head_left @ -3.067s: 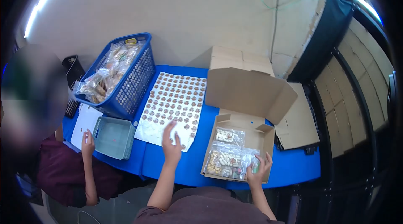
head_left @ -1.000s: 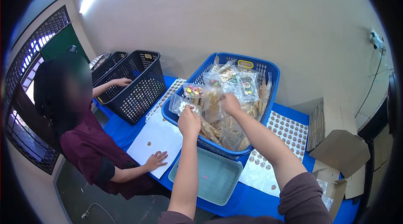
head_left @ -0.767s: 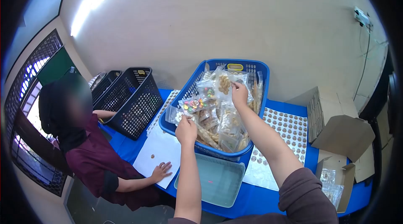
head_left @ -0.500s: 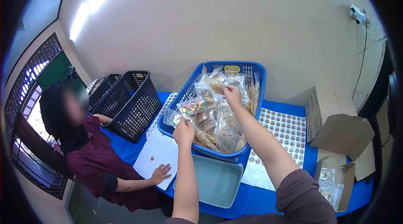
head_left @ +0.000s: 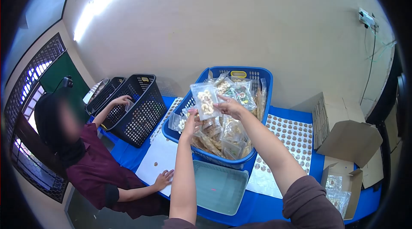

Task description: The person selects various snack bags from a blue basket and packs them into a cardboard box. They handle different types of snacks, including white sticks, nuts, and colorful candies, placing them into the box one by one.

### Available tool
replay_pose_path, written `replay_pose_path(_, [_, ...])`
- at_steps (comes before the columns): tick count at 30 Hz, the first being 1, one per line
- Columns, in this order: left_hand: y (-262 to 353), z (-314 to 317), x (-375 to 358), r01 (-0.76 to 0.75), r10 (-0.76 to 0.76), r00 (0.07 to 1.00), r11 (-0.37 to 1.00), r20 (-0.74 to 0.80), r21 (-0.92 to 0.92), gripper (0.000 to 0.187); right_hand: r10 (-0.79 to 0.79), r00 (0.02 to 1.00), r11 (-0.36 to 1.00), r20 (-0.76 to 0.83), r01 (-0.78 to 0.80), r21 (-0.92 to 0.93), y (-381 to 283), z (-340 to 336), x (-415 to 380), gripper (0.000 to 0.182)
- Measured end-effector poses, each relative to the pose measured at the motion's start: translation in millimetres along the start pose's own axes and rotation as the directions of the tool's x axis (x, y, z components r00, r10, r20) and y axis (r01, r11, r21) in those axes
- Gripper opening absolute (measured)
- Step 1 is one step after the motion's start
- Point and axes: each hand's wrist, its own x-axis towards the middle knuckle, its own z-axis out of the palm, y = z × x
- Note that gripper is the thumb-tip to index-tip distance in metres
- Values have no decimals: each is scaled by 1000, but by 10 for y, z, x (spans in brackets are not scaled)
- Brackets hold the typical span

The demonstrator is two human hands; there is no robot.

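Observation:
My right hand (head_left: 231, 107) pinches the right edge of a clear plastic packet (head_left: 205, 100) of pale, curved pieces, held up over the blue basket (head_left: 268, 83). At the packet's lower left corner is my left hand (head_left: 191, 123), its fingers pointing up and apart. Below and behind, the basket is heaped with clear packets (head_left: 234, 130), some with pale sticks or nut-like pieces. A packet with green and other coloured pieces (head_left: 243, 96) lies behind my right hand. The held packet hides part of the heap.
To the left, a person (head_left: 96, 160) rests one hand on a white sheet (head_left: 150, 164) and reaches over a black basket (head_left: 141, 119). A greenish tray (head_left: 219, 192) sits before the blue basket. Sticker sheets (head_left: 287, 138) and an open carton (head_left: 354, 186) with packets stand right.
My right hand has brought a packet left and turned its face toward me. My left hand has risen slightly beside it, away from the packet it was pinching. The person's far hand has lifted.

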Motion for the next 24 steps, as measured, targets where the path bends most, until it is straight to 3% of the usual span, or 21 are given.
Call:
replay_pose_path(2, [-14,14,77,-23,26,999,997,42,-69,67,125,978,987,168,-105,-124,-4,-4,6,73])
replay_pose_path(4, [-176,53,230,-217,221,971,975,96,-52,54,157,965,967,211,-107,-231,22,-20,18,63])
replay_pose_path(6, [-249,-26,292,-187,194,978,978,77,-89,44,231,946,951,228,-170,-259,80,-7,36,52])
replay_pose_path(8, [-321,-67,348,-260,252,966,946,-66,-196,40,255,948,907,188,-167,-387,69,-17,63,50])
replay_pose_path(9, [-387,-63,383,-394,353,907,903,-229,-173,40,306,944,834,127,-201,-515,137,-78,116,55])
replay_pose_path(11, [-381,-93,373,-439,378,860,890,-342,-120,41,348,935,733,72,-223,-642,239,-171,204,61])
replay_pose_path(12, [-370,-89,349,-473,406,810,879,-423,-61,42,252,967,367,36,-61,-928,305,-219,195,69])
replay_pose_path(13, [-302,-75,276,-464,413,795,886,-445,-8,46,148,987,-102,57,73,-992,352,-253,152,77])
replay_pose_path(14, [-223,-59,207,-462,401,790,886,-464,-20,46,230,973,-109,17,43,-993,385,-286,110,82])
replay_pose_path(16, [-96,-42,100,-428,481,715,875,-507,228,45,315,949,-139,-13,33,-990,413,-318,115,86])
replay_pose_path(18, [21,24,-88,-472,488,697,864,-526,175,43,511,854,-223,-102,18,-975,468,-384,193,90])
replay_pose_path(19, [122,60,-237,-570,556,651,808,-517,151,41,510,854,-239,-102,26,-971,449,-382,214,90])
replay_pose_path(21, [221,121,-531,-658,612,596,743,-520,122,39,703,701,-249,-122,81,-965,442,-377,234,83])
replay_pose_path(22, [209,164,-688,-720,601,592,694,-538,-17,38,702,702,-256,-123,87,-963,436,-399,261,83])
replay_pose_path(24, [55,185,-1058,-766,580,613,604,-536,-221,41,762,643,-189,-68,121,-974,517,-456,293,67])
